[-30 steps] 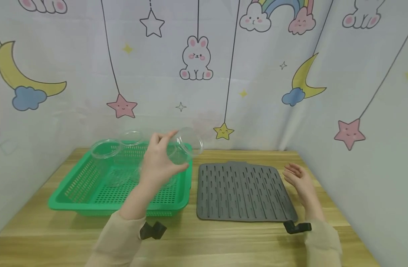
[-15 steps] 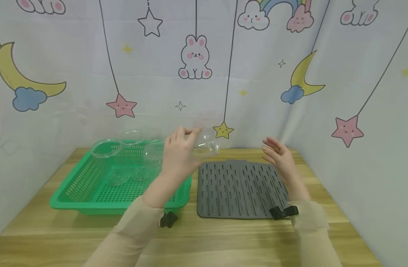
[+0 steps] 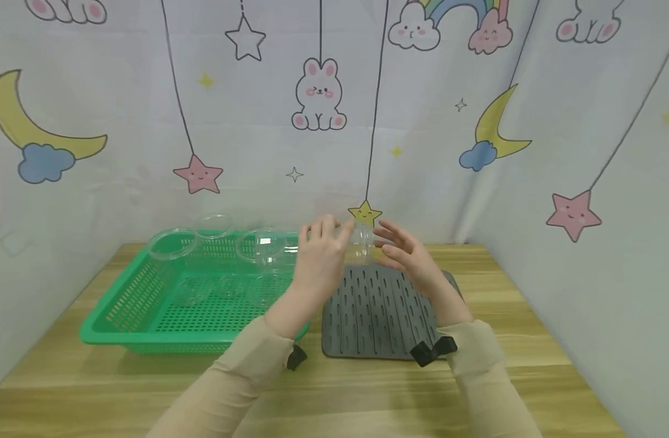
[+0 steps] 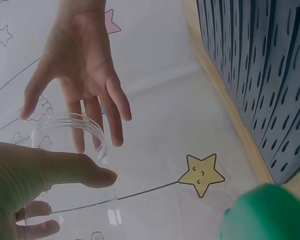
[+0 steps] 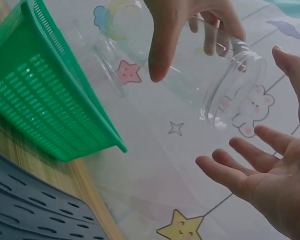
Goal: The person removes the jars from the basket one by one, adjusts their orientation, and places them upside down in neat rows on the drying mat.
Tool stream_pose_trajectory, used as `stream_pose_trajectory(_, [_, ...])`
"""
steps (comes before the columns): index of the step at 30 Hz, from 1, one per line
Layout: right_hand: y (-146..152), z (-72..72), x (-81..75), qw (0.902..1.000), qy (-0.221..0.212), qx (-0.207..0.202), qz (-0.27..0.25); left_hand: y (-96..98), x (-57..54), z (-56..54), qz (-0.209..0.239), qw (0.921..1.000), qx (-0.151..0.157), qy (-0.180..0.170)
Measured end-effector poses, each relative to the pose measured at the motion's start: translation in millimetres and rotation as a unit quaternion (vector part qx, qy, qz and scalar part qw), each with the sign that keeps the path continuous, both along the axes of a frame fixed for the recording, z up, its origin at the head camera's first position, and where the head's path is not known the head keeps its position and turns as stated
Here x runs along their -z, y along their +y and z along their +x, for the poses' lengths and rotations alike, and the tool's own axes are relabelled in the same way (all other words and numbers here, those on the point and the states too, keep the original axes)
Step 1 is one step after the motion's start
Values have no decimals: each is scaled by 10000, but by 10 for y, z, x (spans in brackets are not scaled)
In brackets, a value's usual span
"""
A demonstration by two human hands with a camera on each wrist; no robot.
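Two hands [image 3: 320,258] [image 3: 413,258], four clear jars [image 3: 359,245] [image 3: 183,267] [image 3: 222,257] [image 3: 261,277], one green basket [image 3: 187,337], one grey mat [image 3: 375,313], one wooden table [image 3: 351,395]

Basket [image 3: 176,337] on table [image 3: 367,395], jars [image 3: 182,271] inside, mat [image 3: 378,313] to its right, curtain [image 3: 258,121] behind both, another jar [image 5: 195,82] in left hand [image 3: 320,258], right hand [image 3: 411,255] beside its mouth

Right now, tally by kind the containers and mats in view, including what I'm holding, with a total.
Transparent cylindrical jars: 4 visible, counting the one in your left hand
Green perforated plastic basket: 1
Grey slotted mat: 1
Total: 6
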State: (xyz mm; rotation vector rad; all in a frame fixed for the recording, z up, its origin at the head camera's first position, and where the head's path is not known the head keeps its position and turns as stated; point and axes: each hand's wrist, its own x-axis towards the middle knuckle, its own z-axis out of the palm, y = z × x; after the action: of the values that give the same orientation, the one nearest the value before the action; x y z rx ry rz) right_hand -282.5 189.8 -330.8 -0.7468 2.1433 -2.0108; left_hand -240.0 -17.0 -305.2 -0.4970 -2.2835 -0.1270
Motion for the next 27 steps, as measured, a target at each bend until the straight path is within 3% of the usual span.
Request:
stream_pose_trajectory(8, [-108, 5, 82, 9996, -67, -235, 111, 56, 59, 18, -251, 9997, 1, 78])
stream_pose_trajectory(19, [-148, 27, 64, 9999, -55, 110, -45, 60, 77, 12, -461, 9983, -25, 352])
stream_pose_trajectory(23, [-155, 25, 65, 9998, -30, 155, -114, 29, 57, 31, -403, 9991, 76, 48])
stream_pose_trajectory(27, [-138, 9, 70, 9994, -45, 160, -288, -28, -2, 64, 68, 9976, 491, -475])
